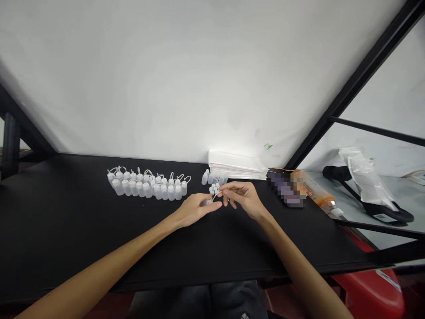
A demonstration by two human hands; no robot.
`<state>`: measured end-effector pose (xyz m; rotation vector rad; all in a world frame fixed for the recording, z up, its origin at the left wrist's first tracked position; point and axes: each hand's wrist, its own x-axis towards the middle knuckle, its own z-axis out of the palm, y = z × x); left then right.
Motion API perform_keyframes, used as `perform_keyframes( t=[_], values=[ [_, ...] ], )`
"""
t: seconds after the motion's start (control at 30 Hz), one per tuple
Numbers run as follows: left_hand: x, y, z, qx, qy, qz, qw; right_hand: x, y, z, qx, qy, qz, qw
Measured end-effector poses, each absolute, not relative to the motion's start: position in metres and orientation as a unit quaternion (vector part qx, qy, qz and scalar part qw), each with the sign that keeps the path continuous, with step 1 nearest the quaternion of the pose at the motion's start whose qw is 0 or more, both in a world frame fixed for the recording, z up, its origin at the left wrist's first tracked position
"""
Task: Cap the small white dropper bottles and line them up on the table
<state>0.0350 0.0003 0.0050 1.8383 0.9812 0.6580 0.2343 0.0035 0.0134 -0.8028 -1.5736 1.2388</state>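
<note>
My left hand (192, 210) is closed around a small translucent plastic bottle (208, 202), most of it hidden by the fingers. From its top a thin white strap (215, 196) rises toward my right hand (245, 198), whose thumb and index finger pinch its upper end. Just behind my fingertips lies a cluster of small white caps (214, 188). Several unlidded small bottles (210, 178) are grouped behind those caps. To the left, capped bottles (146, 189) with looped straps stand upright in rows on the black table (99, 230).
A stack of white paper or foam sheets (235, 166) lies against the wall. On the right are a blurred dark object (285, 190) and an orange drink bottle (317, 195) on its side. A black metal frame (315, 119) borders the table; a red stool (372, 292) stands below.
</note>
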Motion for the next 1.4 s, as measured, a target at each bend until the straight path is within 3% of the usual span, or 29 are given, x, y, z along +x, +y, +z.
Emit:
perform_keyframes(
  t=[0.1, 0.23, 0.43, 0.57, 0.8, 1.0, 1.2, 1.4],
  values=[
    [0.038, -0.002, 0.004, 0.772, 0.441, 0.229, 0.397, 0.234, 0.001, 0.015, -0.312, -0.647, 0.533, 0.448],
    [0.040, -0.002, 0.001, 0.764, 0.468, 0.214, 0.389, 0.240, 0.004, 0.019, -0.319, -0.642, 0.518, 0.467],
    [0.037, 0.005, -0.005, 0.754, 0.433, 0.259, 0.420, 0.255, 0.021, 0.006, -0.454, -0.701, 0.303, 0.459],
    [0.035, 0.010, -0.009, 0.735, 0.443, 0.272, 0.435, 0.252, 0.025, -0.007, -0.502, -0.778, 0.070, 0.371],
    [0.035, 0.013, -0.012, 0.712, 0.438, 0.299, 0.459, 0.238, 0.022, -0.013, -0.530, -0.803, -0.026, 0.272],
    [0.035, 0.011, -0.007, 0.724, 0.432, 0.306, 0.442, 0.239, 0.024, -0.017, -0.517, -0.821, -0.014, 0.243],
    [0.035, 0.010, -0.008, 0.725, 0.434, 0.304, 0.439, 0.239, 0.025, -0.014, -0.491, -0.817, 0.062, 0.297],
    [0.036, 0.010, -0.011, 0.731, 0.447, 0.326, 0.399, 0.238, 0.018, 0.002, -0.425, -0.700, 0.365, 0.442]
  ],
)
